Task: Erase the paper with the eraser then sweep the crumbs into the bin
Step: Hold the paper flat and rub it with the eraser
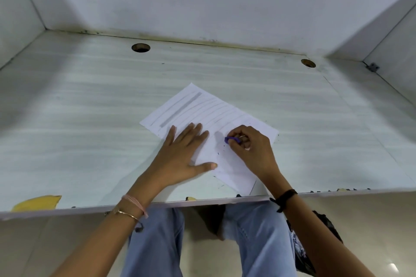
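Flat-fingered, left hand point(188, 153) pinned the paper point(202, 110) while right hand point(249, 144) pinched the eraser point(231, 140), pencil bands lying farther away, up-left.

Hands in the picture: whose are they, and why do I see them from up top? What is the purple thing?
There is no machine here, just a person's two hands. The camera sits on their head and looks down, so you see their arms, a desk and their blue jeans. A sheet of lined paper lies slanted on the desk. The left hand lies flat on it, likely to stop it sliding. The right hand pinches a small purple eraser against the paper. The tiny dark specks nearby look like eraser crumbs. A grey pencil bar marks the far part. No bin shows.
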Available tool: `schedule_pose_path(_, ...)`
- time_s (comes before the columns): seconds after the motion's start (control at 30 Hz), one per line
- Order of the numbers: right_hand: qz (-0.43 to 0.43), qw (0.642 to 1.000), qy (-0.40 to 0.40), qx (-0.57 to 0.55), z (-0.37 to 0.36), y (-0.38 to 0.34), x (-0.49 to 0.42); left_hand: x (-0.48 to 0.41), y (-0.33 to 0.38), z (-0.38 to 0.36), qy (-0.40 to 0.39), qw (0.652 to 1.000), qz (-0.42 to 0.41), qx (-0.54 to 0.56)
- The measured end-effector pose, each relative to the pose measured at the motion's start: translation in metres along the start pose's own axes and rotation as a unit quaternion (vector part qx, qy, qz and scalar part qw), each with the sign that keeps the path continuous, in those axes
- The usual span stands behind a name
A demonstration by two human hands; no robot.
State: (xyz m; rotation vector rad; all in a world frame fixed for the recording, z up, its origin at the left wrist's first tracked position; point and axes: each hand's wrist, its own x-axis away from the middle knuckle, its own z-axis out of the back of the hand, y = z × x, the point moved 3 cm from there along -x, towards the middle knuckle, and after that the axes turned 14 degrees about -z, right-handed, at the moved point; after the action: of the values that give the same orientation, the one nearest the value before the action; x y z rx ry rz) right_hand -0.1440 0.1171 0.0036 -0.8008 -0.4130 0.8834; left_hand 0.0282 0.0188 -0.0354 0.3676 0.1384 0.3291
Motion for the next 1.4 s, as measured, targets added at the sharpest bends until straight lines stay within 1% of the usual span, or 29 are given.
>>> schedule_pose_path(0.13, 0.057, 0.995, -0.08, 0.014, -0.018, -0.013, 0.014, -0.001, 0.006, -0.007, 0.003, 0.999, 0.022, -0.046)
schedule_pose_path(0.2, 0.063, 0.994, -0.092, 0.009, -0.022, -0.017, 0.014, -0.001, 0.007, -0.01, 0.0, 0.998, 0.027, -0.059)
schedule_pose_path(0.47, 0.07, 0.994, -0.074, 0.046, -0.022, -0.02, 0.015, -0.003, 0.008, -0.011, -0.007, 0.996, 0.026, -0.085)
schedule_pose_path(0.6, 0.104, 0.985, -0.121, 0.07, -0.021, -0.024, 0.023, -0.004, 0.007, -0.011, -0.018, 0.995, 0.017, -0.099)
schedule_pose_path(0.63, 0.101, 0.985, -0.116, 0.078, -0.02, -0.023, 0.018, -0.004, 0.007, -0.012, -0.017, 0.995, 0.017, -0.094)
schedule_pose_path(0.73, 0.074, 0.992, -0.052, 0.09, -0.015, -0.024, 0.007, -0.004, 0.007, -0.013, -0.01, 0.996, 0.02, -0.09)
schedule_pose_path(0.77, 0.077, 0.991, -0.05, 0.092, -0.017, -0.026, 0.011, -0.004, 0.007, -0.013, -0.01, 0.995, 0.019, -0.093)
schedule_pose_path(0.87, 0.12, 0.98, -0.118, 0.103, -0.024, -0.032, 0.03, -0.005, 0.006, -0.012, -0.027, 0.993, 0.011, -0.111)
schedule_pose_path(0.9, 0.12, 0.979, -0.126, 0.109, -0.023, -0.032, 0.027, -0.005, 0.006, -0.012, -0.028, 0.993, 0.012, -0.111)
schedule_pose_path(1.0, 0.078, 0.988, -0.075, 0.112, -0.015, -0.029, 0.006, -0.004, 0.008, -0.012, -0.019, 0.995, 0.023, -0.092)
schedule_pose_path(1.03, 0.078, 0.987, -0.075, 0.117, -0.015, -0.03, 0.006, -0.004, 0.008, -0.011, -0.017, 0.996, 0.024, -0.09)
schedule_pose_path(1.07, 0.092, 0.984, -0.092, 0.123, -0.017, -0.031, 0.01, -0.004, 0.007, -0.012, -0.019, 0.995, 0.022, -0.092)
schedule_pose_path(1.13, 0.129, 0.97, -0.152, 0.136, -0.021, -0.036, 0.022, -0.004, 0.007, -0.011, -0.03, 0.994, 0.016, -0.108)
schedule_pose_path(1.17, 0.134, 0.967, -0.164, 0.141, -0.021, -0.037, 0.022, -0.004, 0.007, -0.011, -0.032, 0.993, 0.015, -0.112)
schedule_pose_path(1.27, 0.101, 0.979, -0.11, 0.135, -0.014, -0.036, 0.005, -0.004, 0.008, -0.01, -0.024, 0.995, 0.027, -0.094)
schedule_pose_path(1.3, 0.104, 0.979, -0.11, 0.136, -0.015, -0.037, 0.006, -0.004, 0.008, -0.01, -0.025, 0.995, 0.027, -0.095)
schedule_pose_path(1.33, 0.116, 0.975, -0.129, 0.14, -0.017, -0.039, 0.011, -0.003, 0.008, -0.011, -0.027, 0.994, 0.021, -0.103)
schedule_pose_path(1.4, 0.133, 0.96, -0.192, 0.154, -0.022, -0.042, 0.025, -0.003, 0.009, -0.01, -0.03, 0.993, 0.009, -0.116)
